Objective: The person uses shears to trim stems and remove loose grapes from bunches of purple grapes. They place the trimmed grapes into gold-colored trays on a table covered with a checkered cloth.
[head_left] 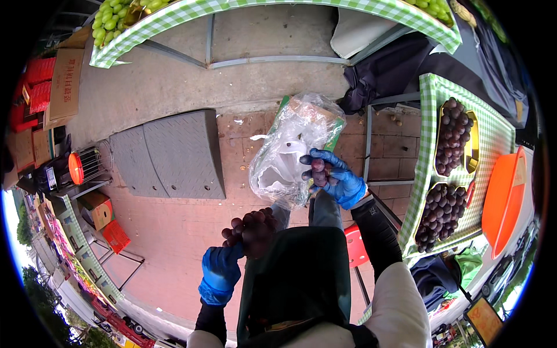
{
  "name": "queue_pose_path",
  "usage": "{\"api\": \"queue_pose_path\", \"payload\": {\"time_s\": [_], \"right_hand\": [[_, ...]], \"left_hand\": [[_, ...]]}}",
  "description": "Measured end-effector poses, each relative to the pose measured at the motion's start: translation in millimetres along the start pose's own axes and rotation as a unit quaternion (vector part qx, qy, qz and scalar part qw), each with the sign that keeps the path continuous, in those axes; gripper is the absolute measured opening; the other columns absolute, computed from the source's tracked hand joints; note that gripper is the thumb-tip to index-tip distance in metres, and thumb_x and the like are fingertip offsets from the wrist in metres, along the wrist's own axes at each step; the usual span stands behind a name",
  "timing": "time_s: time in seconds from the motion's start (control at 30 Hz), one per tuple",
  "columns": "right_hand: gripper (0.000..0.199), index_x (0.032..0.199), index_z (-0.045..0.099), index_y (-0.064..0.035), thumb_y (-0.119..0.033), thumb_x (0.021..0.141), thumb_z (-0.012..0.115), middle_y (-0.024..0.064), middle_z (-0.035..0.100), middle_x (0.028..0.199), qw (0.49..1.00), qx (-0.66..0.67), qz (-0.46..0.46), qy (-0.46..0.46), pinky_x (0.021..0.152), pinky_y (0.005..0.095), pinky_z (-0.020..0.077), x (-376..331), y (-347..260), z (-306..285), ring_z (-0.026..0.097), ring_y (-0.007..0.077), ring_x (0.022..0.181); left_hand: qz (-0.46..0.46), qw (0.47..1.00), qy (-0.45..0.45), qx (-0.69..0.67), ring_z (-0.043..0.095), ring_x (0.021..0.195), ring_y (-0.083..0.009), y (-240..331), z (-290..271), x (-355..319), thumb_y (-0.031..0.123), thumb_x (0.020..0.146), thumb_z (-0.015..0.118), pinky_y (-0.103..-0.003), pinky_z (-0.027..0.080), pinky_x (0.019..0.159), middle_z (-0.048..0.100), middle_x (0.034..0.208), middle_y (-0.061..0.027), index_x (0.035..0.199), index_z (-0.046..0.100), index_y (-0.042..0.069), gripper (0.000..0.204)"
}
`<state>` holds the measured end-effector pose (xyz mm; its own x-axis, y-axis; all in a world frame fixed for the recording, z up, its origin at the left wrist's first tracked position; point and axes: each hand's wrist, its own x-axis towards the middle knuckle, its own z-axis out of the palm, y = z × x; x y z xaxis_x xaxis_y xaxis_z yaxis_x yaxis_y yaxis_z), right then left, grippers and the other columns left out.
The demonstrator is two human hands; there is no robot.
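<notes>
My left hand, in a blue glove, is closed at the top of a bunch of dark purple grapes, holding it up in front of my lap. To the right and farther out, my right hand, also gloved in blue, curls its fingers around a few loose dark grapes. Below that hand lies a box lined with clear plastic, standing on the ground between my feet, with crumpled white plastic inside it. The stem in my left hand is hidden by the fingers.
Two more bunches of dark grapes sit in gold trays on a green checked table at right, beside an orange basin. Green grapes lie on the far table. A grey ramp and a red stool flank me.
</notes>
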<state>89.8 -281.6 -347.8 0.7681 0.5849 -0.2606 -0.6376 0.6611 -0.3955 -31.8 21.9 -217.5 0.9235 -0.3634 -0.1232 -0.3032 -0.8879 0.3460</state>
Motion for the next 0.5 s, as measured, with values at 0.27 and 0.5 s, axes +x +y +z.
{"api": "queue_pose_path", "payload": {"time_s": [0.27, 0.5], "right_hand": [[0.065, 0.140, 0.027, -0.0216, -0.057, 0.087, 0.042, 0.0120, 0.018, 0.146, 0.958, 0.247, -0.136, -0.047, 0.099, 0.0601, 0.0301, -60, -31, 170, 0.016, 0.0351, 0.135], [0.073, 0.142, 0.022, -0.0200, -0.061, 0.084, 0.042, 0.0090, 0.021, 0.146, 0.937, 0.245, -0.242, -0.054, 0.104, 0.0561, 0.0222, -107, -31, 249, 0.020, 0.0317, 0.134]], "left_hand": [[0.079, 0.992, 0.083, 0.043, 0.052, 0.060, -0.0218, 13, -74, -20, 0.000, 0.063, 0.060, -0.034, 0.041, 0.057, 0.055, 0.070, -0.0054, 0.095, 0.061, 0.008, 0.033], [0.130, 0.977, 0.162, 0.047, 0.052, 0.062, -0.0269, 20, -112, -21, -0.004, 0.062, 0.056, -0.037, 0.041, 0.057, 0.054, 0.069, -0.0082, 0.092, 0.062, 0.008, 0.033]]}}
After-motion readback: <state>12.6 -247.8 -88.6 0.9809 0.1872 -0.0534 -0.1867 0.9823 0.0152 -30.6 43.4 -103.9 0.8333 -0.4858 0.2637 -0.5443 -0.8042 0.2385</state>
